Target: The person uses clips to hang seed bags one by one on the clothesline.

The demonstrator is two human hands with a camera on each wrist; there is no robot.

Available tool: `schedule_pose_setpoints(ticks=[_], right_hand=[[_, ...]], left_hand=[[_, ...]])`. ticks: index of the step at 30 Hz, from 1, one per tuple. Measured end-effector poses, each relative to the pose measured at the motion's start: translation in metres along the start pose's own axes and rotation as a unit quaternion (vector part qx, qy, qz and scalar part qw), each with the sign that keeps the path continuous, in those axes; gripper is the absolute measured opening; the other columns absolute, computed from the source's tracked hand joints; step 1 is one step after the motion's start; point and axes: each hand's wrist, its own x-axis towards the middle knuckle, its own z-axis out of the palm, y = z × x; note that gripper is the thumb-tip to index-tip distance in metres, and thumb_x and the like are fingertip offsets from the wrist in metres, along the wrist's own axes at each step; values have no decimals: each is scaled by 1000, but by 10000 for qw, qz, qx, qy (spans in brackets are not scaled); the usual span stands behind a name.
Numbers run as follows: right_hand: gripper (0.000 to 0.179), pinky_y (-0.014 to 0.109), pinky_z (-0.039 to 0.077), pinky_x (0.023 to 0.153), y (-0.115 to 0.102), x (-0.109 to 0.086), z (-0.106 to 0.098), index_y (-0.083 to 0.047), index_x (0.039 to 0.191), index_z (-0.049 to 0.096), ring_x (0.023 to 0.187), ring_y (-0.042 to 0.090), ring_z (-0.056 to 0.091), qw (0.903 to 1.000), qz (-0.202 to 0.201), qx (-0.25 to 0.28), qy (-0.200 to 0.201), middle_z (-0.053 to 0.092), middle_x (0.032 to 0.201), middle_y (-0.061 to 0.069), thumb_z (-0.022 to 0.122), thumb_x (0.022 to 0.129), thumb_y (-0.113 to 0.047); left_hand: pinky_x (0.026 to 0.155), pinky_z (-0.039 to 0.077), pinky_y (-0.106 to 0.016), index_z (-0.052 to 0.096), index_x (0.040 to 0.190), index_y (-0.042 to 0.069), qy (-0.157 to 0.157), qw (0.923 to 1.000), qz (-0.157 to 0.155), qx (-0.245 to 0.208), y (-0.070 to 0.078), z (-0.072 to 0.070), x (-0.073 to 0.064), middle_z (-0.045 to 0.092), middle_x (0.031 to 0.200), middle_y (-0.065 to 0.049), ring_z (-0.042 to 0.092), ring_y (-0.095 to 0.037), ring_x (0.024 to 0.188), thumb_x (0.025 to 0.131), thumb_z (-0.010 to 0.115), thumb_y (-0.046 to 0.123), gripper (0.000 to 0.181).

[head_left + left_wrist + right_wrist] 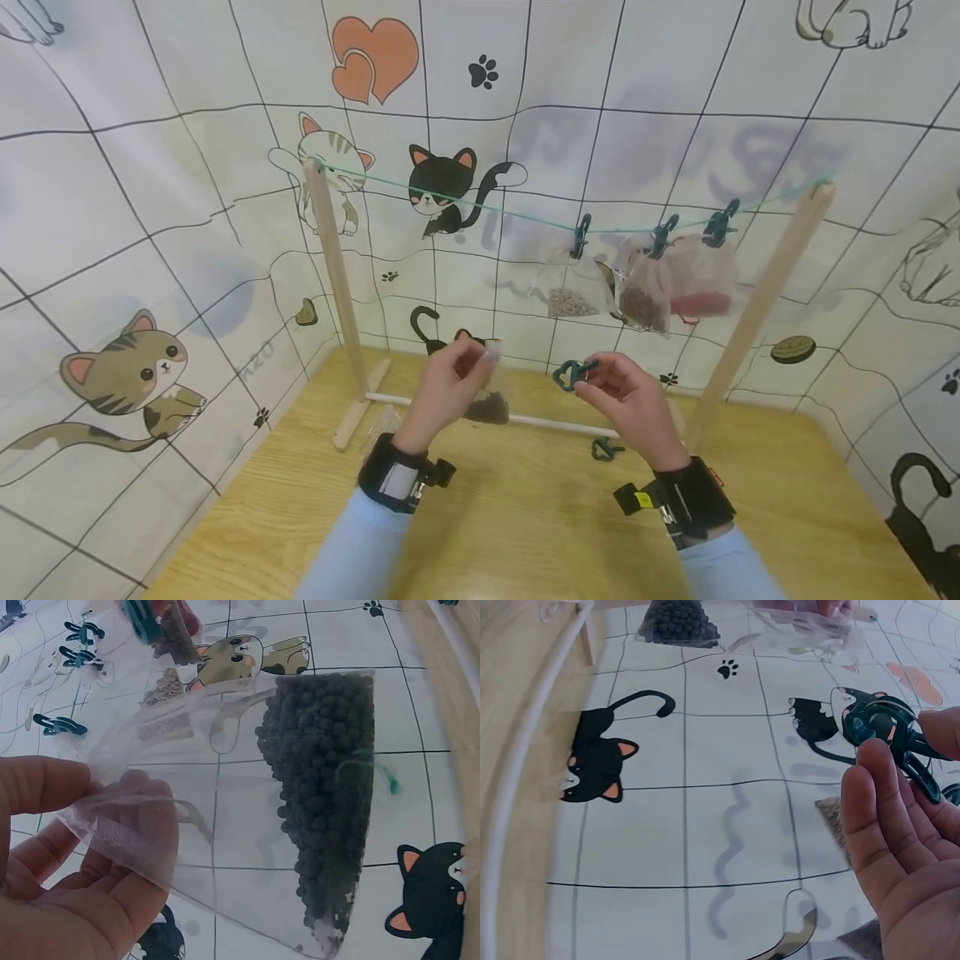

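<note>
My left hand (450, 379) pinches the top of a clear plastic bag (491, 392) between thumb and fingers. Small dark round beads (319, 772) fill the bag's lower end in the left wrist view. To the right, my right hand (628, 398) holds a dark green clothespin (572, 375) by its handles, with its looped end pointing left toward the bag. In the right wrist view the green clothespin (889, 727) sits between thumb and fingertips. The two hands are apart, both below the green line (510, 215).
Three clipped bags (643, 296) hang from the line's right half, between two wooden posts (765, 308). A white rod (555, 425) joins the stand's feet. Another green clothespin (606, 450) and a clear bag (382, 429) lie on the wooden table (525, 525). Cat-print cloth (187, 250) surrounds everything.
</note>
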Motion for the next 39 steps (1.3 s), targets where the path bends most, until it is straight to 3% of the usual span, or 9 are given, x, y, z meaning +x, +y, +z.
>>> schedule_pose_setpoints(ticks=[5, 9, 14, 18, 23, 29, 34, 39], right_hand=[[26, 14, 53, 71, -15, 26, -1, 3, 113, 66, 79, 2, 67, 9988, -385, -312, -16, 72, 88, 15, 75, 89, 7], [27, 12, 51, 71, -30, 48, -4, 2, 113, 67, 81, -1, 66, 9962, -620, -618, -1, 73, 89, 14, 76, 89, 6], [27, 12, 50, 75, -48, 69, -7, 2, 117, 67, 83, -3, 64, 9936, -746, -849, -12, 72, 92, 14, 75, 91, 3], [28, 14, 50, 75, -59, 83, -5, -1, 118, 68, 81, 2, 65, 9906, -860, -1067, -30, 73, 93, 12, 76, 91, -1], [28, 19, 47, 67, -69, 96, -4, -2, 121, 68, 76, 6, 66, 9880, -829, -1303, -45, 74, 95, 11, 75, 94, -6], [27, 17, 46, 61, -81, 112, -6, -1, 117, 70, 73, 11, 69, 9821, -937, -1632, 119, 76, 94, 12, 77, 94, -11], [24, 14, 49, 61, -92, 127, -10, 0, 115, 71, 67, 2, 66, 9812, -1046, -1614, 187, 77, 91, 13, 77, 94, -10], [24, 14, 49, 59, -102, 140, -13, 2, 114, 71, 58, -6, 60, 9808, -1031, -1644, 194, 76, 89, 16, 77, 94, -10]], left_hand=[[62, 54, -26, 69, 94, 8, 5, 10000, 76, 43, 16, -4, 21, 68, 80, -4, 62, -17, 70, 101, 67, 17, 12], [57, 51, -26, 68, 92, 7, -11, 9998, 139, 116, 29, -8, 36, 67, 76, -5, 61, -18, 65, 102, 66, 18, 14], [57, 53, -27, 69, 95, 6, 44, 10000, -34, 17, 39, -12, 53, 68, 78, -6, 64, -19, 67, 101, 67, 17, 13], [64, 55, -28, 69, 99, 5, 137, 9993, -278, -230, 44, -15, 65, 69, 83, -6, 65, -19, 74, 100, 66, 16, 12], [61, 47, -25, 69, 100, 6, 199, 9959, -624, -631, 48, -16, 79, 67, 82, -6, 63, -19, 75, 100, 66, 15, 10], [64, 47, -28, 70, 103, 3, 251, 9932, -731, -866, 51, -12, 92, 67, 82, -6, 61, -19, 75, 100, 66, 13, 10], [74, 53, -36, 70, 104, 3, 297, 9901, -804, -1109, 54, -10, 101, 68, 86, -8, 63, -19, 77, 100, 66, 13, 11], [74, 54, -32, 69, 104, 4, 390, 9877, -883, -1231, 56, -9, 107, 68, 88, -7, 63, -17, 78, 100, 67, 13, 10]])
